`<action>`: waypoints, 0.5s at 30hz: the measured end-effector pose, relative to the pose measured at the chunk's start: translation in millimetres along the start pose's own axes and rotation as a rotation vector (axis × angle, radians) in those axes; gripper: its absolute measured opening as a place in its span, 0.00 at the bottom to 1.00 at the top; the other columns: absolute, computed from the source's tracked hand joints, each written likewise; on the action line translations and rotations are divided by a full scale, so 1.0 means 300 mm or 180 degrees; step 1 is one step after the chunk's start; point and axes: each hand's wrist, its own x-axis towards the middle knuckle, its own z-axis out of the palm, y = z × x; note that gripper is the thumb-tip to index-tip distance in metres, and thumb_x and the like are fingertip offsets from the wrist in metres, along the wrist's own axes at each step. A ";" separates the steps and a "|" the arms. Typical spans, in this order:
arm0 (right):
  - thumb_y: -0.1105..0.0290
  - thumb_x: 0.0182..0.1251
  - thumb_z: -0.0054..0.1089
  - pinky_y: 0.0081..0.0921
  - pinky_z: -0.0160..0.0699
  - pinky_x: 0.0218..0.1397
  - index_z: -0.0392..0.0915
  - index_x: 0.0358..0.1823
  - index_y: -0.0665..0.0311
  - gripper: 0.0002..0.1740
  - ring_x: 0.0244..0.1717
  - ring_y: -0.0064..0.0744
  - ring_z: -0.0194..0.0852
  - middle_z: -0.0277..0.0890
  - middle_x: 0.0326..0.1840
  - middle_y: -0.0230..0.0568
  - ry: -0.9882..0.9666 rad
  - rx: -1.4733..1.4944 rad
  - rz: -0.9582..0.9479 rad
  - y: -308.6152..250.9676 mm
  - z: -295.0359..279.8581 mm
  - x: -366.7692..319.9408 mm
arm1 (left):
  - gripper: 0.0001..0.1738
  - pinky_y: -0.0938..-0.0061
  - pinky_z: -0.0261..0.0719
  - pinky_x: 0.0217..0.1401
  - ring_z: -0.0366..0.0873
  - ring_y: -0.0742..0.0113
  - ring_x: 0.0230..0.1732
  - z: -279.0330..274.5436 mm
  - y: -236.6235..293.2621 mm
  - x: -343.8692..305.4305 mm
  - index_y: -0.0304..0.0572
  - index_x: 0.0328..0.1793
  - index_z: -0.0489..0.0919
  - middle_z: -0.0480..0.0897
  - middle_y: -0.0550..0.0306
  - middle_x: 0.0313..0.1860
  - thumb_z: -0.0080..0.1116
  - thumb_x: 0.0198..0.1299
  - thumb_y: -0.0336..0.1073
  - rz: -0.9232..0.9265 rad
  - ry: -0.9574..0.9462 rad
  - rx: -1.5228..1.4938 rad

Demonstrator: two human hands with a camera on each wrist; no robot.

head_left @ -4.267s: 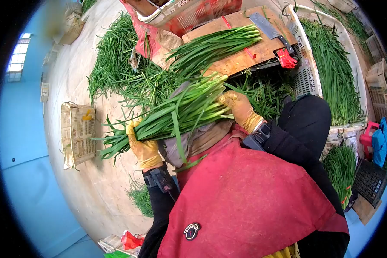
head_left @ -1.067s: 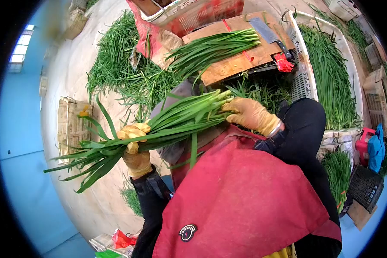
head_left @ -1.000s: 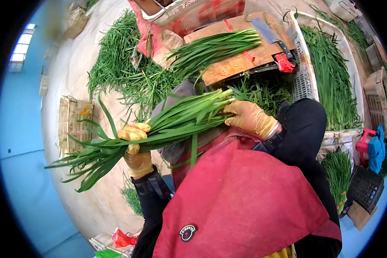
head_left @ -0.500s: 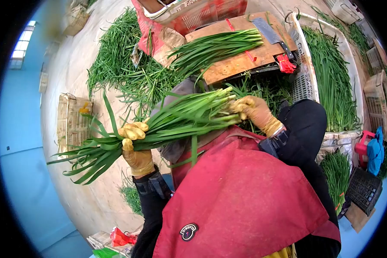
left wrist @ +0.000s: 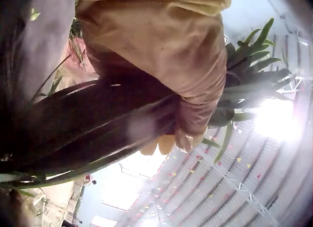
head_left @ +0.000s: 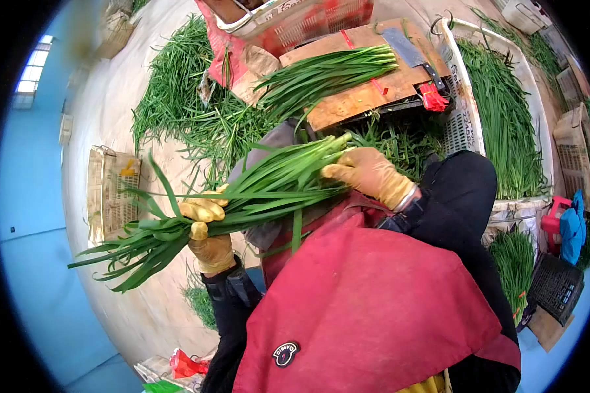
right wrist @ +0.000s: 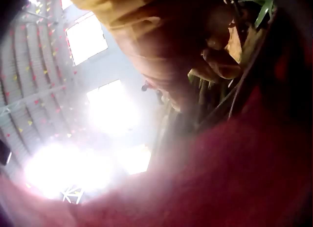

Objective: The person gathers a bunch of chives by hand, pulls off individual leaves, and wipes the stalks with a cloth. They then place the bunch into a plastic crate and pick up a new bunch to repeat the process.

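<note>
A thick bunch of garlic chives (head_left: 278, 173) lies across the lap in the head view, pale stem ends to the right and leaf tips drooping left. My left hand (head_left: 206, 229), in a yellow glove, grips the leafy part with fingers curled over the top. The left wrist view shows the gloved left hand (left wrist: 161, 55) wrapped round the dark leaves. At the stem end, my gloved right hand (head_left: 370, 173) pinches stems near the bunch's lower side. In the right wrist view the fingertips (right wrist: 222, 65) curl against stems and a dry yellowish scrap.
Ahead, a wooden board (head_left: 347, 108) bears another chive bundle (head_left: 331, 69), a cleaver (head_left: 406, 49) and red ties (head_left: 432, 96). A white crate (head_left: 469, 111) full of chives stands at right. Loose chives (head_left: 180, 92) heap on the floor at left, near a smaller crate (head_left: 113, 190).
Since the oldest frame, the bunch has shifted left and my left fingers have come over its top. My right hand moved slightly off the stem ends, then back in leftward against them.
</note>
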 end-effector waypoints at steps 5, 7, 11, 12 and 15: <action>0.49 0.63 0.60 0.30 0.73 0.31 0.83 0.30 0.66 0.23 0.27 0.35 0.78 0.82 0.27 0.42 -0.0363 0.1104 0.0176 -0.037 0.081 0.035 | 0.17 0.49 0.68 0.64 0.73 0.57 0.39 0.013 0.011 -0.005 0.47 0.32 0.70 0.73 0.56 0.29 0.67 0.51 0.45 -0.0029 -0.0126 0.0165; 0.56 0.63 0.63 0.22 0.70 0.25 0.82 0.30 0.68 0.19 0.24 0.26 0.76 0.83 0.28 0.40 -0.0748 0.2196 0.0251 -0.043 0.066 0.022 | 0.18 0.50 0.69 0.64 0.74 0.56 0.41 0.011 0.003 -0.001 0.46 0.32 0.71 0.74 0.56 0.29 0.68 0.51 0.46 0.0021 -0.0137 0.0207; 0.61 0.67 0.58 0.14 0.66 0.22 0.81 0.32 0.69 0.16 0.22 0.19 0.72 0.82 0.31 0.41 -0.1260 0.3996 -0.0495 -0.081 -0.095 -0.066 | 0.18 0.50 0.69 0.64 0.75 0.55 0.43 -0.001 -0.004 -0.001 0.46 0.32 0.71 0.74 0.55 0.29 0.68 0.50 0.46 0.0015 -0.0113 0.0187; 0.60 0.68 0.58 0.14 0.67 0.22 0.81 0.33 0.70 0.17 0.23 0.20 0.73 0.82 0.32 0.42 -0.1204 0.4051 -0.0675 -0.056 -0.121 -0.070 | 0.18 0.50 0.69 0.64 0.75 0.55 0.43 -0.001 -0.004 0.002 0.46 0.32 0.71 0.74 0.55 0.29 0.68 0.50 0.46 0.0017 -0.0111 0.0181; 0.59 0.68 0.58 0.15 0.70 0.24 0.81 0.35 0.71 0.18 0.26 0.22 0.77 0.83 0.33 0.43 -0.0783 0.4143 -0.0679 -0.002 -0.195 -0.070 | 0.18 0.50 0.69 0.64 0.75 0.55 0.43 -0.001 -0.011 0.009 0.46 0.32 0.71 0.74 0.54 0.29 0.68 0.50 0.45 0.0041 -0.0138 0.0117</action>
